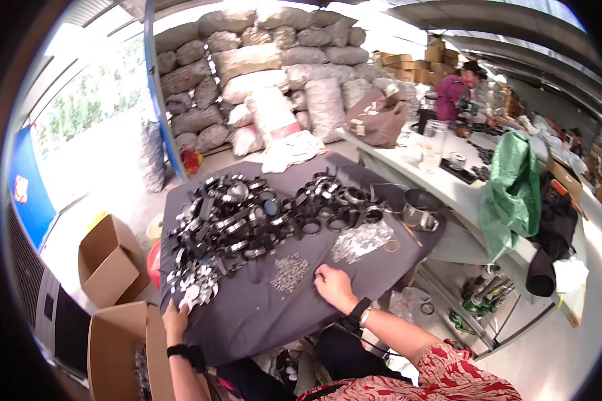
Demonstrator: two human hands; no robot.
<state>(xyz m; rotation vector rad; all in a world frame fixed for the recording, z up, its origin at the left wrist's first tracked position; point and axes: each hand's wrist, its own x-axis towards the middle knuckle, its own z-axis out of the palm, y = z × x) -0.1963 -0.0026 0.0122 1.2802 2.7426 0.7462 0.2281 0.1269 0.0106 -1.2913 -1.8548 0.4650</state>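
Touching the dark cloth (237, 314) with left hand (175, 323) beside silver discs (195, 287), cannot tell if gripping one; then, just right of small metal pieces (289, 273), resting right hand (335, 289), loosely curled, nearer to them than the left.

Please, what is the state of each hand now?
Left hand: at the edge of the cloth; grip cannot be told.
Right hand: curled, on the cloth; grip cannot be told.

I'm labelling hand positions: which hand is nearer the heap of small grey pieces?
Right. The right hand is just right of the heap; the left hand is farther off, at the left edge of the dark cloth.
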